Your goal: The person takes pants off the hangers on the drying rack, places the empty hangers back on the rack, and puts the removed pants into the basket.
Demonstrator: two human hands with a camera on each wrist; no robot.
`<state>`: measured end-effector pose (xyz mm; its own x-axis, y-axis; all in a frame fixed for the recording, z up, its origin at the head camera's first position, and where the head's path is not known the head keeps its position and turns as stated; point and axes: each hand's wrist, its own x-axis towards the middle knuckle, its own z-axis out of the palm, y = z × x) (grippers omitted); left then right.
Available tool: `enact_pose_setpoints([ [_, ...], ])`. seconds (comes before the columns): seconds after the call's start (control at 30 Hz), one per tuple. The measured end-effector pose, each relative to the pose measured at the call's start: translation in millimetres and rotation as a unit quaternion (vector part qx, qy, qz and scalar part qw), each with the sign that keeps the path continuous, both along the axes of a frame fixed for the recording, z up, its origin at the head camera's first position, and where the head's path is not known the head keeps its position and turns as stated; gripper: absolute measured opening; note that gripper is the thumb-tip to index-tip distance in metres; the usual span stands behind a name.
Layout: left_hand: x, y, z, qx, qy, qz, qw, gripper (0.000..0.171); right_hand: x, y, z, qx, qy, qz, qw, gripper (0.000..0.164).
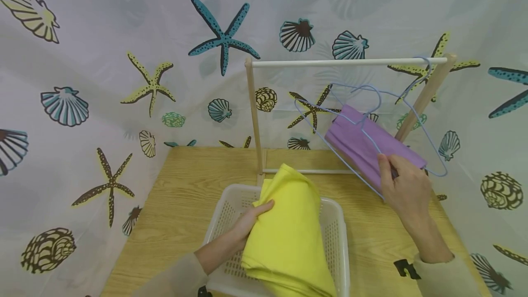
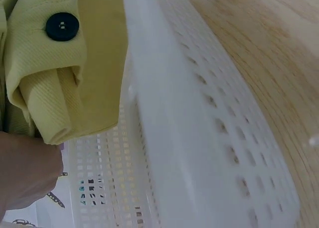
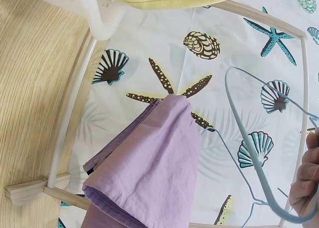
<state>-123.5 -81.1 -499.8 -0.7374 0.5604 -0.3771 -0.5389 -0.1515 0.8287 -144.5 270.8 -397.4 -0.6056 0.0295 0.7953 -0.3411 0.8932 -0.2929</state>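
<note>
My left hand grips a folded yellow garment, thumb on top and fingers hidden beneath it. A dark button shows on the garment in the left wrist view. The white perforated basket stands underneath. My right hand holds a light blue wire hanger by one arm, its hook pointing up. Behind that hanger, a folded purple garment hangs over another blue hanger, which is hooked on the rack's rod. In the right wrist view the purple garment hangs beside the held hanger.
The rack has a white top rod, wooden posts and a lower white bar. It stands on a wood-grain table. A curtain printed with shells and starfish surrounds the table at back and sides.
</note>
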Motion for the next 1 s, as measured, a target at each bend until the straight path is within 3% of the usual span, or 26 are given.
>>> enact_pose_setpoints([
  [0.6, 0.6, -32.5, -11.5, -0.071, 0.008, 0.0, 0.9975, 0.054, 0.2, 3.2, 3.2, 0.014, -0.007, 0.01, 1.0, 0.042],
  [1.0, -4.7, -46.8, -7.0, -0.155, 0.035, -0.039, 0.9864, 0.052, -1.3, 4.6, 1.2, 0.009, -0.014, 0.008, 1.0, 0.041],
])
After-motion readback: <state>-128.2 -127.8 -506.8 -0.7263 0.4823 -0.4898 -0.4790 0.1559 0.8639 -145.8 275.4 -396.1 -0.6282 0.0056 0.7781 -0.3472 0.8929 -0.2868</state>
